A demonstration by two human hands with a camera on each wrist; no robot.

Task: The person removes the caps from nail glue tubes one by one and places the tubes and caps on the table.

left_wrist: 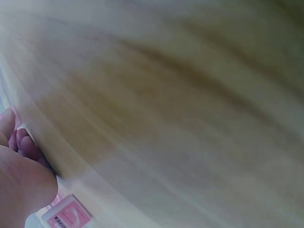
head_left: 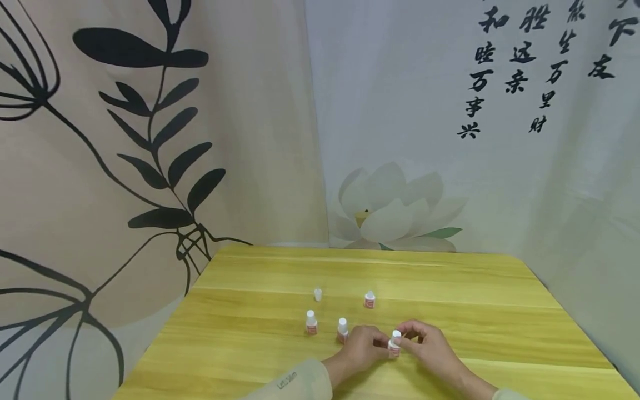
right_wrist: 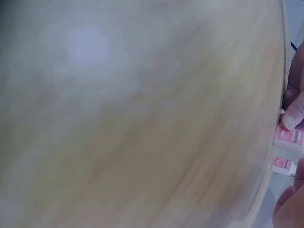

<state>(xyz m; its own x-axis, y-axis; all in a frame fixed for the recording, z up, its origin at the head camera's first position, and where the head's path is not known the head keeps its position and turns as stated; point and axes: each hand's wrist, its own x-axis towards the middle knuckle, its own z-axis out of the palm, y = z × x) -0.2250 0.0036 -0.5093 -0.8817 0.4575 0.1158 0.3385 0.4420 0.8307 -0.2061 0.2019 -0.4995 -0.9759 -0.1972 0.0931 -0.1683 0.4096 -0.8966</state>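
In the head view, my left hand [head_left: 364, 347] grips the lower body of a small white dropper bottle [head_left: 394, 350] with a pink label. Thumb and fingers of my right hand [head_left: 427, 347] pinch this bottle's white cap [head_left: 396, 334] from the right. The bottle stands nearly upright between the two hands, low over the table. Close beside my left hand is another capped bottle [head_left: 342, 328], partly hidden by that hand. The left wrist view shows a pink bottle label [left_wrist: 71, 214] below the hand. At the right wrist view's edge, the gripped bottle [right_wrist: 289, 137] is partly cut off.
A third capped bottle [head_left: 311, 322] stands to the left on the yellow wood-grain table [head_left: 240, 344]. Farther back are a bottle with a pointed white top [head_left: 369, 300] and a small loose white piece [head_left: 318, 294]. A printed curtain [head_left: 265, 139] hangs behind the table.
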